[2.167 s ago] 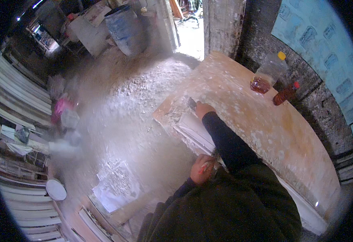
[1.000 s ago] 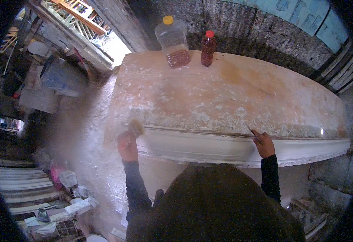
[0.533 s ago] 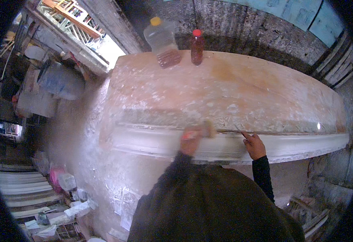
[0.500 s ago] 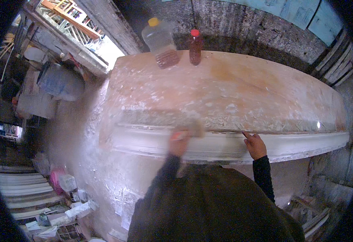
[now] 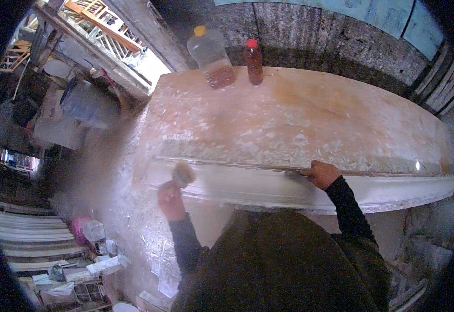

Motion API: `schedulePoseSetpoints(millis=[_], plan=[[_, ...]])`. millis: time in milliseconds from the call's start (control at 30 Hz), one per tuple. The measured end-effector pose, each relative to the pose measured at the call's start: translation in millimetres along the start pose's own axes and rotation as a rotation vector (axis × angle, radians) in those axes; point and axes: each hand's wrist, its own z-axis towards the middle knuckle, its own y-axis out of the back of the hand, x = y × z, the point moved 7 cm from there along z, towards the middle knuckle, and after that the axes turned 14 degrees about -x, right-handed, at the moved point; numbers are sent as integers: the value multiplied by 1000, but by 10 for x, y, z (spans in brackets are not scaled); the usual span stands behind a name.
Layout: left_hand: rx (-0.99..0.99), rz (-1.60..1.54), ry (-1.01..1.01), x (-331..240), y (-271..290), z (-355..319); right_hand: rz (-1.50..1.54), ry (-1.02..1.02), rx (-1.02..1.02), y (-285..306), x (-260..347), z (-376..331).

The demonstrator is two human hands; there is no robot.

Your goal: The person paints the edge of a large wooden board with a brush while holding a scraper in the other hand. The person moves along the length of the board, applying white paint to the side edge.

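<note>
A long white plaster moulding (image 5: 237,183) lies along the near edge of a stained, orange-brown worktop (image 5: 341,112). My left hand (image 5: 171,200), smeared by motion, is closed round a brush (image 5: 184,173) with a pale, bushy head, over the moulding's left end. My right hand (image 5: 324,175) is at the moulding's back edge, right of the middle. Its fingers are pinched round something thin and dark that I cannot make out, next to a dark strip along that edge.
At the worktop's far edge stand a large clear jug (image 5: 211,58) with a yellow cap and a red-capped bottle (image 5: 254,62) of reddish liquid. A blue-grey barrel (image 5: 89,101) is at far left. White strips (image 5: 29,233) lie stacked at lower left, near a pink object (image 5: 80,229).
My left hand has swept left with the brush, from the middle of the moulding to its left end. My right hand has shifted slightly, its fingers now pointing left.
</note>
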Motion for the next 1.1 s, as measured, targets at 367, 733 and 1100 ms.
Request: schedulePoseSetpoints(millis=[367,733,1100], plan=[[-62,279,47,-274,93,-423,81,130,-78,-50,309,31],[-47,305,9,-295,234,4,99,175,161,19,569,405],[-14,265,115,-130,278,218,160,334,-72,-244,1650,1052]])
